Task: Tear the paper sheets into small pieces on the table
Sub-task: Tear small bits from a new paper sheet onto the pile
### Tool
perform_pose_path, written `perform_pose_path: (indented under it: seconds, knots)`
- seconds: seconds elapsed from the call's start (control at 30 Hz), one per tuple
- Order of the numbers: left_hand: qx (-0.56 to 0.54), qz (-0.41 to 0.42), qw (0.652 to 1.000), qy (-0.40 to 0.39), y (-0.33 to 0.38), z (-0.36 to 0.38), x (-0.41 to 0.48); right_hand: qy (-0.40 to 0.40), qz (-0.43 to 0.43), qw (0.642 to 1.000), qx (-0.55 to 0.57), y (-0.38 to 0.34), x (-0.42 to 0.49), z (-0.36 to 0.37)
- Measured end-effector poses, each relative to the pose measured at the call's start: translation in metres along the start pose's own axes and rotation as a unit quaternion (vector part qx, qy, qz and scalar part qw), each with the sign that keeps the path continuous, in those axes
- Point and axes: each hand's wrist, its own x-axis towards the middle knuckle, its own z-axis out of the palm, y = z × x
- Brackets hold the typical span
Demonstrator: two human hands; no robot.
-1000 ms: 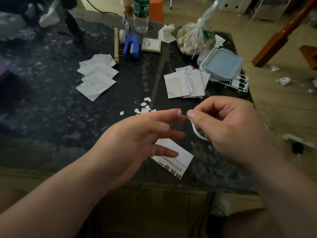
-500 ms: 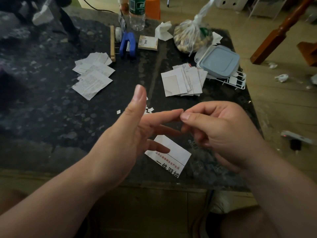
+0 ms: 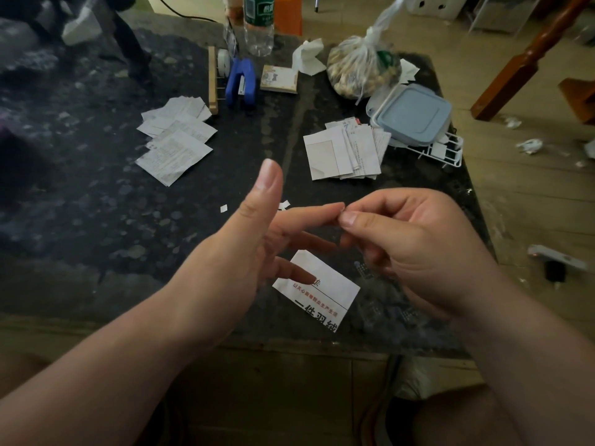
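Both hands hang above the near part of the tabletop [image 3: 96, 220], fingertips meeting. The left hand [image 3: 251, 252] is spread wide, thumb raised and fingers stretched rightward. The right hand [image 3: 412, 246] is curled, its thumb and forefinger pressed together against the left forefinger's tip. Whether a scrap is pinched there is too small to tell.

The printed sheet [image 3: 317, 291] lies flat directly beneath that meeting point, a little toward the person. Its long axis runs on a slant, from far-left to near-right. The left hand is the nearer one: its lowest finger overlaps the sheet's far-left corner, though contact cannot be confirmed. The right hand sits just beside the sheet's right end, apart from it.

Farther out, well apart from the hands, wait the left stack [image 3: 175, 143] and the right stack [image 3: 346, 151], the latter tucked against a lidded box [image 3: 413, 114]. A few torn bits [image 3: 223, 208] lie between the stacks and the left thumb.

By my reading most of the paper is untorn, and the printed sheet is the likely next piece. Picking it up calls for dropping both hands straight down and pinching across its short width.
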Motion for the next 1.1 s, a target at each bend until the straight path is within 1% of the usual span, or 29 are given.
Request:
perform_pose_path:
  seconds: [0.37, 0.57, 0.93, 1.1]
  knots:
    - [0.009, 0.004, 1.0, -0.004, 0.0, -0.002, -0.0003, -0.015, -0.009, 1.0, -0.023, 0.0007, 0.0007, -0.0034]
    - [0.023, 0.002, 1.0, -0.003, -0.0011, -0.0021, -0.0001, -0.006, -0.011, 0.999, -0.051, 0.0013, 0.0013, -0.0035]
    - [0.033, 0.008, 0.999, 0.008, 0.0, -0.0027, -0.0001, -0.005, 0.033, 0.998, 0.053, -0.0047, 0.0002, 0.0009]
    - [0.017, 0.015, 1.0, 0.015, -0.0002, -0.0026, 0.0007, -0.017, 0.05, 0.994, 0.098, -0.0055, 0.0, 0.0022]
